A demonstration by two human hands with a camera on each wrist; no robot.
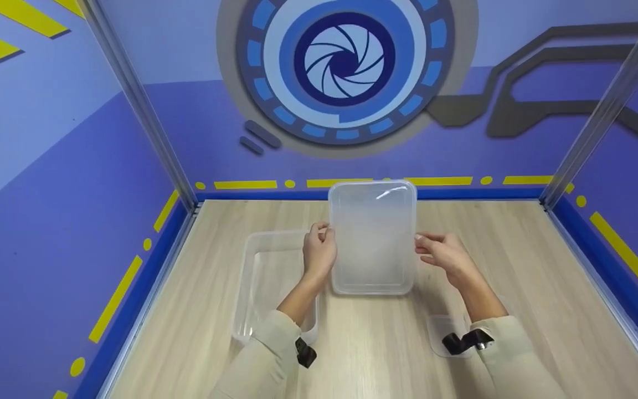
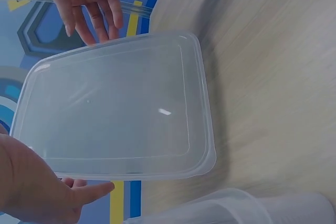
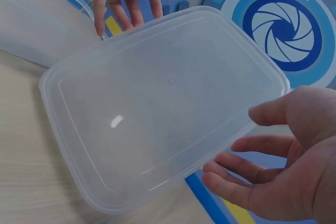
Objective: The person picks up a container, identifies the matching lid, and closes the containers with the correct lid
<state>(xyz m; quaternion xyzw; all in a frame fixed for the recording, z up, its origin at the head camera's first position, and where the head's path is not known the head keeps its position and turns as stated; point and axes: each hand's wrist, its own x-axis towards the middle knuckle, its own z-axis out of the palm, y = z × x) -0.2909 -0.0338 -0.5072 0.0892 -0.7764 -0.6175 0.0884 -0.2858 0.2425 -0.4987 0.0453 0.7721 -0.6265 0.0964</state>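
Note:
A clear rectangular plastic lid (image 1: 373, 238) is held up off the table, its broad face toward me. My left hand (image 1: 319, 252) holds its left edge, and my right hand (image 1: 445, 254) pinches the opposite edge. In the right wrist view, the right thumb (image 3: 270, 113) lies at the lid's rim while the other fingers curl below it. The left wrist view shows the left hand (image 2: 39, 187) along the near edge of the lid (image 2: 115, 108). A clear rectangular container (image 1: 244, 288), open at the top, stands beside and partly behind the left forearm.
A small clear square plastic piece (image 1: 440, 337) lies on the wooden table (image 1: 374, 349) beneath the right wrist, partly covered by the wrist camera (image 1: 466, 341). Printed blue panels (image 1: 197, 127) and metal posts (image 1: 142, 105) enclose the table at the back and sides.

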